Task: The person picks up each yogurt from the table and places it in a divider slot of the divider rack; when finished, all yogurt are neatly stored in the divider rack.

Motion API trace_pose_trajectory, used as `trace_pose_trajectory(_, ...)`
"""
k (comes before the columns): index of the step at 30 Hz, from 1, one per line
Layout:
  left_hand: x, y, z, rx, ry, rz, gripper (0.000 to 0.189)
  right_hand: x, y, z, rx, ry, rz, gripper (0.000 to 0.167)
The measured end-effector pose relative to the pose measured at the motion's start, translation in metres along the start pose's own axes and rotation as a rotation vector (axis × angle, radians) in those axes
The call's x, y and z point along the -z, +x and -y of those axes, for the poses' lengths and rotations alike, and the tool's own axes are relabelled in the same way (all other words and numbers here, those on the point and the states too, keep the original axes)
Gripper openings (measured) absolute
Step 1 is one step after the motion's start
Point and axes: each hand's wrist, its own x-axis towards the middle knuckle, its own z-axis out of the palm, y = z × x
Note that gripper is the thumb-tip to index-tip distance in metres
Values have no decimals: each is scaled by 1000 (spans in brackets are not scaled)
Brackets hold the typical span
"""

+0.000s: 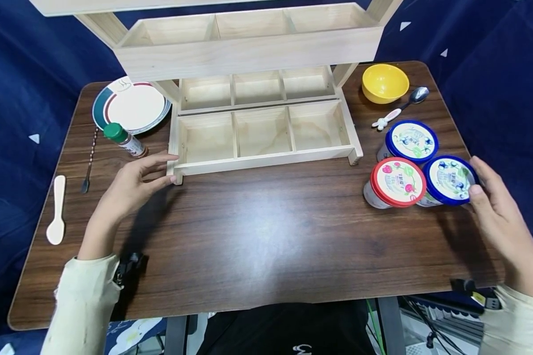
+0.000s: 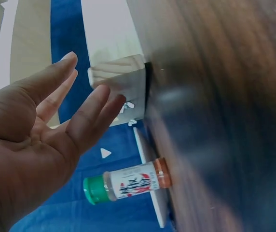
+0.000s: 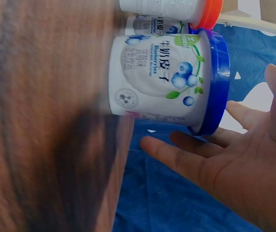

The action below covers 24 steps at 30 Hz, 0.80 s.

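Observation:
My left hand (image 1: 131, 185) is at the front left leg of the pale wooden rack (image 1: 266, 165), fingers extended; whether they touch it I cannot tell. In the left wrist view that hand (image 2: 46, 116) is spread beside the leg's end (image 2: 118, 72). My right hand (image 1: 497, 207) is beside a blue-lidded yogurt tub (image 1: 453, 180), its fingers loosely extended. The right wrist view shows that hand (image 3: 234, 159) with its thumb apart from the blueberry-printed tub (image 3: 162, 79). A red-lidded tub (image 1: 398, 182) and another blue-lidded tub (image 1: 412, 141) stand against it.
At the left are stacked plates (image 1: 133, 106), a green-capped spice bottle (image 1: 125, 139), a thin twisted-handle spoon (image 1: 90, 160) and a white spoon (image 1: 57, 209). A yellow bowl (image 1: 385, 84) and a rabbit-handled spoon (image 1: 399, 109) lie at the back right. The rack's upper tray (image 1: 248, 54) overhangs the table.

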Motion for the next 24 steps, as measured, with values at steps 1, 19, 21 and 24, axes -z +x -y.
trace_pose_trajectory(1, -1, 0, 2, 3, -5, 4, 47, -1, 0, -1, -8, 0, 2, 59)
trace_pose_trajectory(19, -3, 2, 18, 47, -40, 44, 40, -14, -3, -20, -89, 178, 58, 60)
trace_pose_trajectory(21, -3, 2, 20, 41, -45, 51, 41, -15, -2, -20, -98, 263, 68, 60)
trace_pose_trajectory(24, -3, 2, 21, 40, -57, 56, 42, -16, 0, -20, -120, 417, 60, 58)
